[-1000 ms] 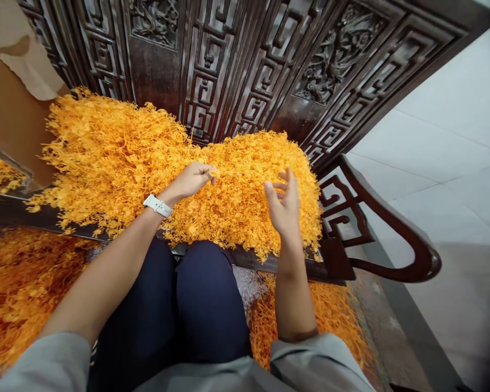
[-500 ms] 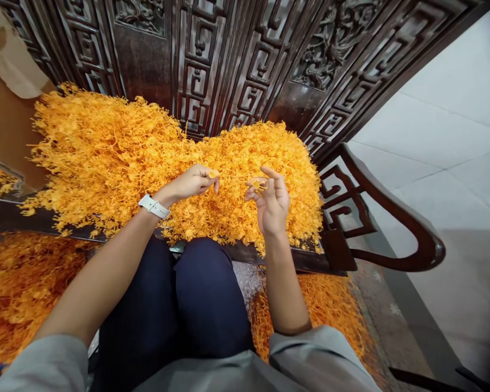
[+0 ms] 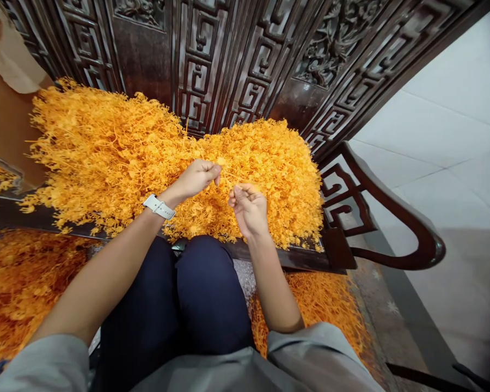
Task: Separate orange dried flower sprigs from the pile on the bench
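Note:
A big heap of orange plastic flower sprigs [image 3: 118,158] covers the seat of a dark carved wooden bench [image 3: 237,60]. My left hand [image 3: 196,178], with a white watch on its wrist, is closed in a pinch on one thin orange sprig [image 3: 224,170] just above the heap. My right hand [image 3: 249,209] is curled shut close beside it, its fingertips pinching the other end of the same sprig. The two hands are a few centimetres apart over the middle of the heap.
More orange sprigs [image 3: 20,283] lie on the floor at left and by my right leg [image 3: 322,305]. A cardboard box [image 3: 4,120] stands at far left. The bench's curved armrest [image 3: 392,218] is at right, with pale floor tiles [image 3: 445,136] beyond.
My right hand went from open with fingers spread to curled shut, and moved left toward my left hand onto the sprig. The left hand stayed almost still.

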The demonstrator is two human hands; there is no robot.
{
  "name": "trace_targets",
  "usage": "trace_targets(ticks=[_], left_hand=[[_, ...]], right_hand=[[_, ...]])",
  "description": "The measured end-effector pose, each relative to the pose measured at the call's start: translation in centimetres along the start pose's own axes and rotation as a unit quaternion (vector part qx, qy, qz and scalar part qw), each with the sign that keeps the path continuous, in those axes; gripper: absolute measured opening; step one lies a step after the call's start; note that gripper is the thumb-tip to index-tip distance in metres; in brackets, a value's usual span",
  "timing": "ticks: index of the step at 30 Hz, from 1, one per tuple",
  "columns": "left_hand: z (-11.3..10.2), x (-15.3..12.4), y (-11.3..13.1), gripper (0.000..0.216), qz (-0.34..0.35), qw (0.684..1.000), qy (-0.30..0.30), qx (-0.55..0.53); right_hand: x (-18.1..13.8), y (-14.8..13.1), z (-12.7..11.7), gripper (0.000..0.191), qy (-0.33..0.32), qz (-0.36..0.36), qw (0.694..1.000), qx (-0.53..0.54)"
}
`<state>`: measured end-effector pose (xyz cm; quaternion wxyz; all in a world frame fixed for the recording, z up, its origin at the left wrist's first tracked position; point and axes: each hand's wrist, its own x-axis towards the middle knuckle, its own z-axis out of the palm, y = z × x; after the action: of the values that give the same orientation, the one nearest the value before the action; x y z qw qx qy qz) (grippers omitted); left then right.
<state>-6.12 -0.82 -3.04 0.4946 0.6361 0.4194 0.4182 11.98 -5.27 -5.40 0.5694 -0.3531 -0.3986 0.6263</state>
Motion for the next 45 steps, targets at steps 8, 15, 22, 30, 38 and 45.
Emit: trace_targets(ticks=[8, 15, 22, 30, 38, 45], left_hand=[[1.4, 0.0, 1.0, 0.022, 0.067, 0.994, 0.076, 0.043], [-1.0, 0.3, 0.3, 0.039, 0.002, 0.984, 0.178, 0.023], [-0.2, -0.3, 0.3, 0.039, -0.013, 0.991, 0.128, -0.027], [-0.1, -0.4, 0.3, 0.041, -0.025, 0.996, 0.058, -0.056], [0.3, -0.4, 0.5, 0.041, 0.004, 0.994, 0.108, 0.019], [-3.4, 1.5, -1.7, 0.04, 0.031, 0.942, 0.332, 0.031]], right_hand=[[-6.9, -0.8, 0.8, 0.037, -0.193, 0.119, 0.97, 0.083], [-8.7, -5.7, 0.3, 0.004, -0.666, -0.102, 0.732, -0.103], [-1.4, -4.2, -3.9, 0.043, -0.063, -0.049, 0.995, -0.052], [0.1, -0.4, -3.4, 0.052, 0.023, -0.052, 0.99, -0.13], [-0.4, 0.5, -3.0, 0.032, 0.016, -0.106, 0.987, -0.12], [-10.2, -1.6, 1.2, 0.011, -0.583, -0.178, 0.772, -0.18]])
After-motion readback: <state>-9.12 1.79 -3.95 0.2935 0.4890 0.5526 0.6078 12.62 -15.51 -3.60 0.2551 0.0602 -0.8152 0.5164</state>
